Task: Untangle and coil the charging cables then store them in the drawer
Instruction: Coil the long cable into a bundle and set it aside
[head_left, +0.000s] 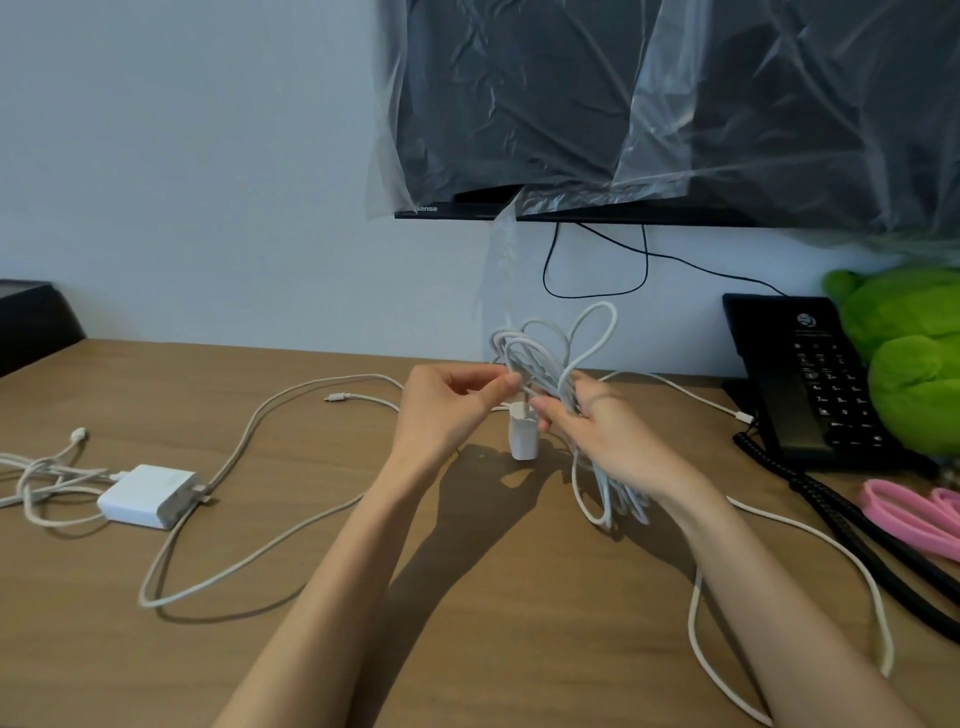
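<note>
My brown wooden desk (78, 649) has bare room near its front edge. At far left lie a white rectangular charger block (148, 496) and loose white cables (343, 398). My left hand (447, 410) pinches one strand. My right hand (597, 431) grips the looped white cable bundle (545, 358), raised mid-desk, with my forearms converging. A black desk telephone (810, 379) crowds the right.

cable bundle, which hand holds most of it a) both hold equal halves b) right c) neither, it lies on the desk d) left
b: the right hand grips the bundle with loops above and below its fist, while the left hand only pinches one strand above the plug.
</note>
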